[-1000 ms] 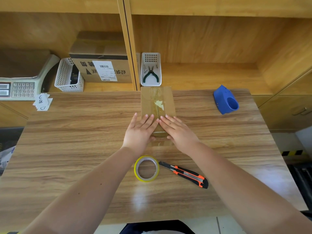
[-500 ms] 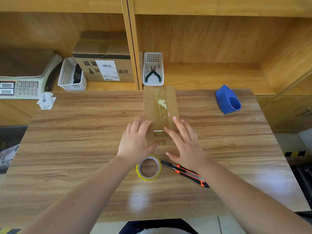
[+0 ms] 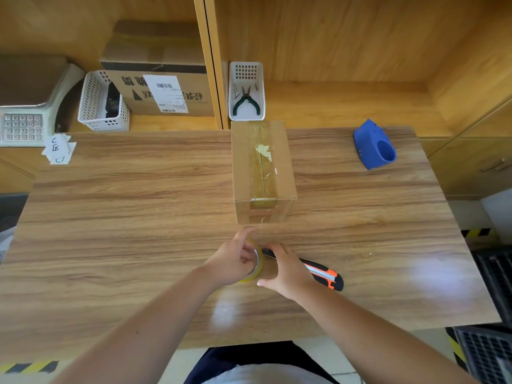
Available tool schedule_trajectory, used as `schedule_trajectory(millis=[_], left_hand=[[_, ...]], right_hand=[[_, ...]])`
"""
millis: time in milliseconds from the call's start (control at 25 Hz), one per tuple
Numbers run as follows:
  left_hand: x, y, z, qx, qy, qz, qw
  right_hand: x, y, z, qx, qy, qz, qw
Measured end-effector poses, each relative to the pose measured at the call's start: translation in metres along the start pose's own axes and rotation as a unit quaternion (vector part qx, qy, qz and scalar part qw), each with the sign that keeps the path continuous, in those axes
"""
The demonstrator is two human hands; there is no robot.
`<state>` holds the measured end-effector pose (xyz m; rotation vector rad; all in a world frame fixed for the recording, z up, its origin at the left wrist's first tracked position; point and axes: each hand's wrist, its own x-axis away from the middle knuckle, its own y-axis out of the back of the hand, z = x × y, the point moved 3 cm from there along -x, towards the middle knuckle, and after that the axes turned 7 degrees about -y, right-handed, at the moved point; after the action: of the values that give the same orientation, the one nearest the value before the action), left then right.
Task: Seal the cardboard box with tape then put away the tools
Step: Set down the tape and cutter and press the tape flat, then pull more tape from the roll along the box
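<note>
A small cardboard box (image 3: 261, 173) stands closed at the middle back of the wooden table (image 3: 138, 217), with clear tape along its top seam. In front of it my left hand (image 3: 231, 261) grips a yellow-rimmed roll of clear tape (image 3: 257, 261), tilted up on edge. My right hand (image 3: 285, 270) touches the roll from the right side. Whether my right hand pinches the tape's end I cannot tell. An orange and black utility knife (image 3: 324, 274) lies on the table just right of my right hand, its tip hidden behind the fingers.
A blue tape dispenser (image 3: 374, 145) sits at the back right. On the shelf behind stand a white basket with green pliers (image 3: 246, 91), another white basket (image 3: 101, 102), a labelled carton (image 3: 160, 84) and a scale (image 3: 25, 117). Paper slips (image 3: 58, 149) lie at the table's back left.
Both hands left the box and drew back toward me. My left hand picked the tape roll up off the table and tilted it; my right hand came against it.
</note>
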<state>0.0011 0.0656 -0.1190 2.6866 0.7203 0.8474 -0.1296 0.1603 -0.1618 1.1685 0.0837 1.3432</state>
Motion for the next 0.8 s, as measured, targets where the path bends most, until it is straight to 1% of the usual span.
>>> schedule_trajectory(millis=[80, 200, 280, 440, 560, 680, 800], left_hand=[[-0.003, -0.003, 0.0, 0.004, 0.008, 0.018, 1.0], [-0.006, -0.007, 0.003, 0.008, 0.007, 0.003, 1.0], [-0.009, -0.01, 0.005, 0.033, 0.016, -0.01, 0.999], [-0.009, -0.012, 0.006, 0.087, 0.026, -0.021, 0.996], [-0.01, -0.004, 0.007, 0.15, 0.027, -0.06, 0.987], [-0.008, 0.004, 0.006, 0.219, 0.033, -0.122, 0.967], [-0.008, 0.009, 0.006, 0.288, 0.04, -0.146, 0.946]], right_hand=[[-0.005, -0.004, 0.0, -0.015, -0.024, 0.003, 1.0], [-0.013, -0.012, 0.001, -0.025, -0.066, 0.016, 0.997], [-0.017, -0.02, 0.001, -0.028, -0.08, 0.018, 0.996], [-0.017, -0.021, 0.003, -0.055, -0.047, -0.002, 0.997], [-0.011, -0.009, 0.001, -0.111, -0.036, -0.043, 0.992], [-0.009, 0.006, 0.004, -0.159, -0.012, -0.077, 0.984], [-0.013, 0.021, 0.009, -0.218, 0.004, -0.09, 0.972]])
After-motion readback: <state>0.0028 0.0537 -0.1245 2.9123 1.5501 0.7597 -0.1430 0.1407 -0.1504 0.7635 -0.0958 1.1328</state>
